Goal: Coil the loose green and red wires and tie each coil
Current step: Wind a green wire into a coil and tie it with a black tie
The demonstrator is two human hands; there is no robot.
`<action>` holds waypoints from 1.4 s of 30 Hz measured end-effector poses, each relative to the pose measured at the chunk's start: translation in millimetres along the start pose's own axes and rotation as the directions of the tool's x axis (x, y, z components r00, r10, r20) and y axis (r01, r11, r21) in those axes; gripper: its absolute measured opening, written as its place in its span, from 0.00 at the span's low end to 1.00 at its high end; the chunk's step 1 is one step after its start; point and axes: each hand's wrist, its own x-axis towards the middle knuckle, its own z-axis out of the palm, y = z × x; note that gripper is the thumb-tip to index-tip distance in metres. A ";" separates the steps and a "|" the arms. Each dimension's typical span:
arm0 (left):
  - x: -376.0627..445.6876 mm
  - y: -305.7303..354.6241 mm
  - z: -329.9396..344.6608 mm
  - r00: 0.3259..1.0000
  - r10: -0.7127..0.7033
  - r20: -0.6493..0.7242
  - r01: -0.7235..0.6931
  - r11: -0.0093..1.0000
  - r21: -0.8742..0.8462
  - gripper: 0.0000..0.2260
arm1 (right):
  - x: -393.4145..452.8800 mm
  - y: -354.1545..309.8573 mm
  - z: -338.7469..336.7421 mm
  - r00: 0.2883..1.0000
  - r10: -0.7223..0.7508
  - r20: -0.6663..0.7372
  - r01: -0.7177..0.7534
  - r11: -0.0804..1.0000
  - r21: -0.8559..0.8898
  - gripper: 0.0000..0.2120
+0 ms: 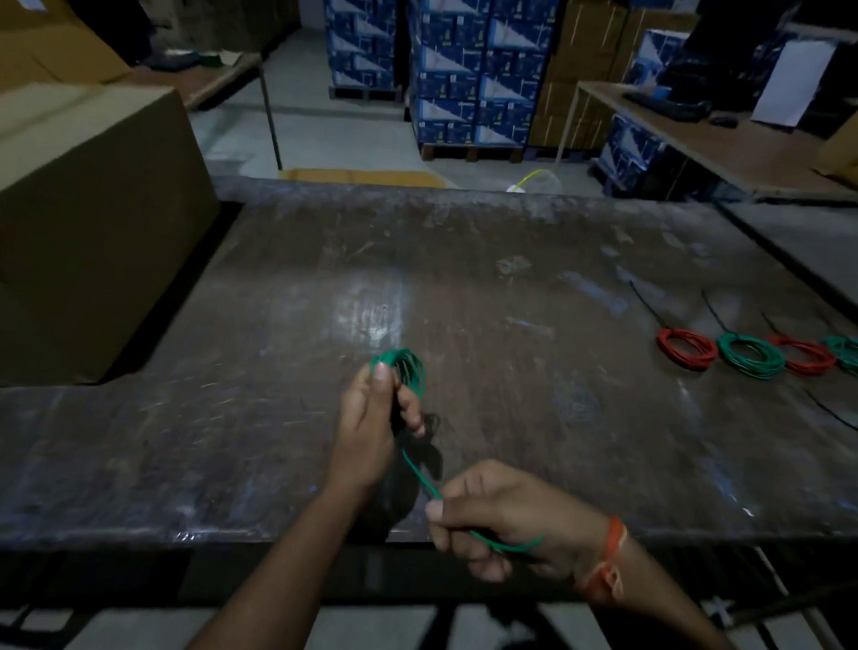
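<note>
My left hand (367,421) pinches a small green wire coil (400,368) above the worktop (493,288), its grip curled round the loops. My right hand (496,517), nearer me, pinches the wire's loose tail (421,476). Far right of both grips lie four tied coils (768,353), alternating red and green.

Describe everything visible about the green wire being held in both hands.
The green wire is thin, flexible and looks plastic-coated. Its far part is wound into a small, loose coil of several loops, pinched by the left hand and held above the worn brown table. From the coil a single strand runs toward the person into the right hand, whose fingers curl round it; a short length sticks out past that hand. No tie is visible on it.
</note>
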 end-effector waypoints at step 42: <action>35.0 -78.2 254.5 0.940 -0.262 0.219 0.205 0.945 0.253 0.16 | -59.5 -6.4 -359.3 0.717 -0.697 0.006 0.335 0.337 -0.880 0.12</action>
